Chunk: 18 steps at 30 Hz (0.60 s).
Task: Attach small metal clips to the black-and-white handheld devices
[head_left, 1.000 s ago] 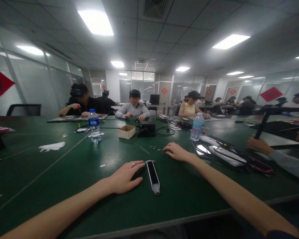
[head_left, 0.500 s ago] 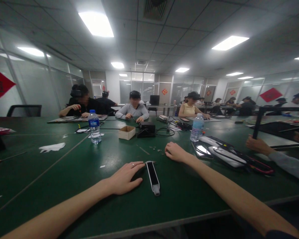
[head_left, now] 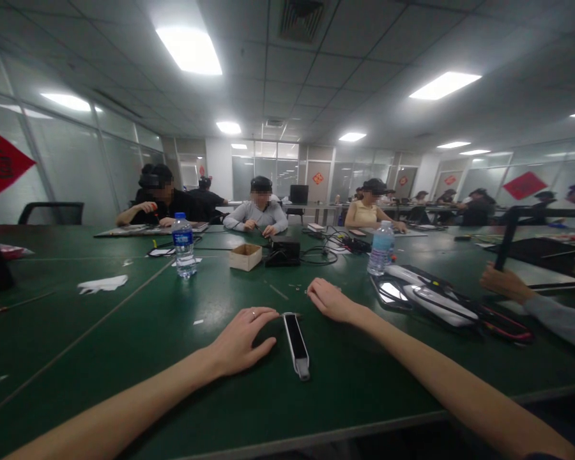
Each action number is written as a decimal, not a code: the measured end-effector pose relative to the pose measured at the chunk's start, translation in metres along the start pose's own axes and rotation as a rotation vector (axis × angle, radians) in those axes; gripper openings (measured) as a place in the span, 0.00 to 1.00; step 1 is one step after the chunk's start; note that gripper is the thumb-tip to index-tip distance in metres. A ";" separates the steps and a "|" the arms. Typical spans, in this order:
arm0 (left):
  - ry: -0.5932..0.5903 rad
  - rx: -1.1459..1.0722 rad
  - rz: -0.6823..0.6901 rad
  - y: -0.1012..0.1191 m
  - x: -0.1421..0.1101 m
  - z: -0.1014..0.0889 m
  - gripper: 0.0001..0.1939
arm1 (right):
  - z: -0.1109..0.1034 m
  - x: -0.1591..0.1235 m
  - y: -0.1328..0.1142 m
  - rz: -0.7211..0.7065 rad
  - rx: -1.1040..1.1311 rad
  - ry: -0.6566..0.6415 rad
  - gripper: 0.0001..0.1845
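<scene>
A slim device (head_left: 296, 345) with a black face, white edges and a grey end lies on the green table. Left of it, my left hand (head_left: 242, 338) rests palm down, fingers stretched out, with a ring on one. Its fingertips reach a thin pointed piece at the device's far end; whether they press on it I cannot tell. Beyond the device to the right is my right hand (head_left: 329, 299), its fingers bent down together at the tabletop beside several tiny shiny parts (head_left: 294, 286). Anything between those fingertips is hidden.
Bottles (head_left: 183, 246) (head_left: 381, 248), a small open box (head_left: 246, 257) and a black box (head_left: 282, 251) with cables stand farther back. White-and-black corded tools (head_left: 441, 303) lie right. A co-worker's hand (head_left: 505, 281) grips a black frame. White gloves (head_left: 103, 283) lie left.
My right hand has moved slightly left, over the spot where some tiny parts lay. My left hand and the device stay in place; the view shifts slightly.
</scene>
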<state>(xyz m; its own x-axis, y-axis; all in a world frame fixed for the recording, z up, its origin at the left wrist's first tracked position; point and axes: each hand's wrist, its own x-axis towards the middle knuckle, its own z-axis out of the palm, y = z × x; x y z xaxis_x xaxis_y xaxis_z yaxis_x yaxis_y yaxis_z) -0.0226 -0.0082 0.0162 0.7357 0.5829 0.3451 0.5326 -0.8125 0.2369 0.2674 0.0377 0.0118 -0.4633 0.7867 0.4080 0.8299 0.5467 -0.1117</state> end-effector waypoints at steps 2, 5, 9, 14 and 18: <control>0.081 -0.004 -0.020 0.000 0.001 0.002 0.16 | -0.001 0.000 -0.024 -0.067 0.173 0.053 0.08; 0.143 -0.012 -0.055 -0.002 0.003 0.008 0.10 | 0.001 0.000 -0.059 -0.187 0.335 0.085 0.05; 0.195 -0.038 -0.048 -0.006 0.005 0.015 0.07 | 0.008 -0.003 -0.085 -0.282 0.442 0.081 0.04; 0.221 -0.074 0.019 -0.008 0.007 0.019 0.05 | 0.010 -0.005 -0.086 -0.333 0.424 0.085 0.03; 0.207 -0.117 0.027 -0.007 0.008 0.019 0.08 | 0.007 -0.005 -0.086 -0.321 0.422 0.084 0.04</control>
<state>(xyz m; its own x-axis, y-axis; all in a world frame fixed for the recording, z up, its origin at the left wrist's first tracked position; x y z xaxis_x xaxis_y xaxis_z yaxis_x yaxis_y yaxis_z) -0.0129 0.0024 -0.0002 0.6410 0.5564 0.5287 0.4529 -0.8303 0.3248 0.1961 -0.0109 0.0134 -0.6325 0.5450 0.5504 0.4456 0.8372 -0.3170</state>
